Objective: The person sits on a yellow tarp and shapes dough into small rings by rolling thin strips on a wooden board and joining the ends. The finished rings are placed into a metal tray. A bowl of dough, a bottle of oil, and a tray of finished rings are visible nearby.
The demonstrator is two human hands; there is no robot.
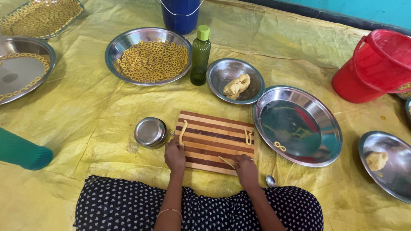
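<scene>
Down at the near edge of the striped wooden board [214, 139] we find our left hand [174, 156], fingers curled and resting on the lower end of a thin dough rope [183, 131] that runs up the board's left side. Our right hand [246, 166] sits at the board's near right corner, fingers bent over one end of a second dough strand [227, 162] that lies slanted along the bottom edge; whether we pinch it or only press it we cannot tell. A short folded piece of dough [248, 136] lies near the board's right edge.

Just left of the board stands a small steel bowl [150, 131], turned bottom up by the look of it. Touching the board's right side is a large steel plate [322, 150] with two small dough rings [280, 146] on it. Beyond the board, a smaller steel dish [222, 72] holds a lump of dough [236, 86], and a green bottle [200, 55] stands upright beside it. Left of the bottle a wide steel basin [114, 49] is full of dough rings [153, 60]. Farther out sit a blue bucket [181, 17], a red bucket [374, 68] tipped on its side, and another dish [396, 179] with dough at far right. Everything rests on a yellow sheet [85, 111].
</scene>
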